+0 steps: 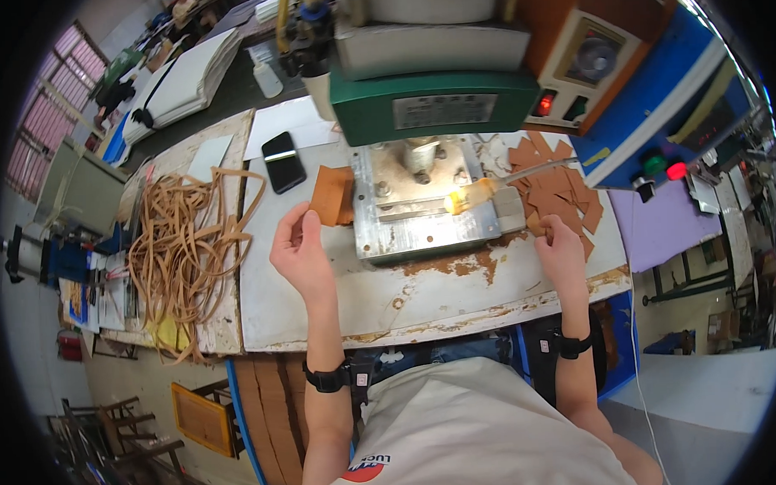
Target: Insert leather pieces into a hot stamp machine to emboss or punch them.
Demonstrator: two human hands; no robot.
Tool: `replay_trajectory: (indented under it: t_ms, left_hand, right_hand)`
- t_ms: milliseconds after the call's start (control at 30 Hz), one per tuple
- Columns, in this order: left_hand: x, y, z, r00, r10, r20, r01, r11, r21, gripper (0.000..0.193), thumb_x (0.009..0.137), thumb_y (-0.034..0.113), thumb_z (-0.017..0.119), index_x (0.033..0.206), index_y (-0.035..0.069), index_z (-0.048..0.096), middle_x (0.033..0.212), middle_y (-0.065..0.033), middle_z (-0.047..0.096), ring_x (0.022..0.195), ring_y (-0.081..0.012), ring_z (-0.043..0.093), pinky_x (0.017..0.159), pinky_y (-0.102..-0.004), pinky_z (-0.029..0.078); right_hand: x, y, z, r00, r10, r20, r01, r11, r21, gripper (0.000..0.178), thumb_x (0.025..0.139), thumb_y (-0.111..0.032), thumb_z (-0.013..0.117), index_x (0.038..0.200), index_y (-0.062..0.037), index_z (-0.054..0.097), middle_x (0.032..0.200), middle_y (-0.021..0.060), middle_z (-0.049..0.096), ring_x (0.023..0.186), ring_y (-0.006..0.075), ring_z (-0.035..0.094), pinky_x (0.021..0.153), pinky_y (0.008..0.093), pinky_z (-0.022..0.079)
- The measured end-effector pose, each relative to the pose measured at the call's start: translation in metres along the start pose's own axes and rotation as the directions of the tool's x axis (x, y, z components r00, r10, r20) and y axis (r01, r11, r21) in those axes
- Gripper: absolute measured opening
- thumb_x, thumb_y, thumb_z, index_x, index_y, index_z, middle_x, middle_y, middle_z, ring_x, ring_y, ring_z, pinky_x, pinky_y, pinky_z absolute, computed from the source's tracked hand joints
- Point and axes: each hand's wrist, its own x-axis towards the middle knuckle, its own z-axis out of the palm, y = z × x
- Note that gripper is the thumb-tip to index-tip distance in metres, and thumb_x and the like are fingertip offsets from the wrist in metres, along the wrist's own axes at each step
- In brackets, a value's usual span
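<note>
Fingers of the right hand [562,247] pinch a small tan leather piece [537,226] at the right edge of the metal press plate [421,209], just below the scattered pile of leather pieces [557,181] that lies right of the plate. The left hand [298,246] hovers left of the plate, its grip loose and holding nothing, fingers curled just short of the brown leather stack [331,196] that rests against the plate's left edge. A lit yellow lamp [468,197] shines on the plate beneath the green press head [434,104]. Further left of the plate lie a black phone [283,161] and a tangle of leather strips [183,241] on the worn white bench [424,301]. By my judgement the step in hand is feeding a fresh piece; next it wants laying flat and square on the plate under the head, fingers well clear.
</note>
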Motion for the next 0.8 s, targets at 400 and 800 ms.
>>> replay_trajectory:
  t_ms: [400,800]
  left_hand:
    - [0.012,-0.038,0.013,0.995,0.045,-0.084,-0.033,0.990,0.140,0.012,0.091,0.009,0.070,0.097,0.000,0.070,0.084,0.0004,0.065,0.073,-0.0078,0.052,0.066,-0.0239,0.045]
    - [-0.051,0.015,-0.014,0.995,0.058,0.083,-0.069,0.987,0.142,0.013,0.092,0.011,0.068,0.101,0.001,0.068,0.091,-0.0005,0.065,0.076,-0.0078,0.051,0.066,-0.0230,0.043]
  right_hand:
    - [-0.035,0.016,-0.044,0.978,0.079,-0.196,0.052,0.808,0.586,0.020,0.092,0.000,0.065,0.111,0.0031,0.067,0.104,0.0053,0.063,0.092,0.0103,0.061,0.084,0.0237,0.050]
    - [0.002,-0.026,-0.013,0.923,0.028,-0.383,0.264,0.679,0.685,0.013,0.096,-0.005,0.068,0.107,0.0015,0.070,0.105,0.0039,0.070,0.094,0.0110,0.063,0.086,0.0248,0.051]
